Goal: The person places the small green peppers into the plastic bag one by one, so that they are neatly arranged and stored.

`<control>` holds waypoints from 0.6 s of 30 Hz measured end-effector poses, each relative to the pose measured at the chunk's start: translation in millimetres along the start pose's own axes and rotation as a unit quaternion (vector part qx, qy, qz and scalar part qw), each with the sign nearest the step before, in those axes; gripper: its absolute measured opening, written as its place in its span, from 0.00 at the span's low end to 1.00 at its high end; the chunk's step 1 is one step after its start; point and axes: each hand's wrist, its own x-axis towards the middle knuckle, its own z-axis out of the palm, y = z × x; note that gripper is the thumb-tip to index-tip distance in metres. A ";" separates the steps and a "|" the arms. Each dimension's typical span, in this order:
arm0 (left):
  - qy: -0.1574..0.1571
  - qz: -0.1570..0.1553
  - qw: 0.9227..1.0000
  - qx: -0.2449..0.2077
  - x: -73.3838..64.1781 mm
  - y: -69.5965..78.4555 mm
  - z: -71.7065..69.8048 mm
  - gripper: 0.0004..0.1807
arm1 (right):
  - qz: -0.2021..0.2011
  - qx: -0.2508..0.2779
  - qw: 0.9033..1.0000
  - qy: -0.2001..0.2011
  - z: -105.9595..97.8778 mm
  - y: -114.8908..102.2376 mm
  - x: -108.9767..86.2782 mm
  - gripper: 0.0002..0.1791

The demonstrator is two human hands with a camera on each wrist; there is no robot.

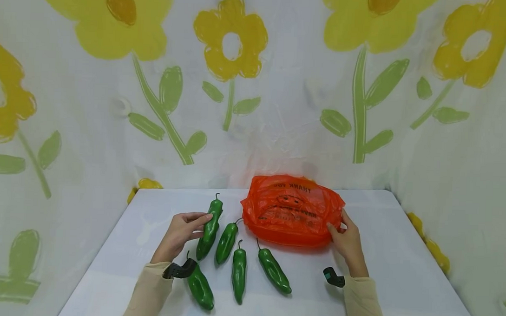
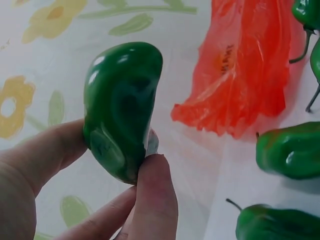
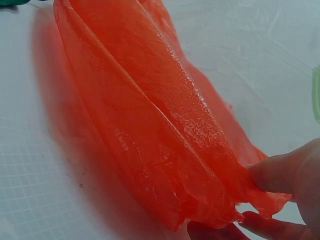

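In the head view my left hand (image 1: 184,233) pinches a long green pepper (image 1: 210,228) between thumb and fingers, its thin stem pointing away from me. The left wrist view shows this pepper (image 2: 122,110) end-on, glossy and raised in the fingertips. To the right, an orange-red plastic bag (image 1: 290,215) with dark printing lies puffed up at the back of the table. My right hand (image 1: 347,238) grips its right end, the thumb in front. Close up in the right wrist view, thumb and fingers pinch the crumpled edge of the bag (image 3: 150,130).
Several more green peppers lie between the hands, among them one (image 1: 226,243) beside the held pepper, one (image 1: 239,275) in the middle, one (image 1: 275,271) below the bag and one (image 1: 200,286) near the left wrist. A flower-printed curtain (image 1: 280,108) stands behind the white table (image 1: 400,265).
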 end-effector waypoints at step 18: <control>0.016 0.037 0.999 -0.010 -1.8 16.3 34.0 0.29 | 0.000 -0.011 1.000 0.006 0.5 0.8 -4.4 0.43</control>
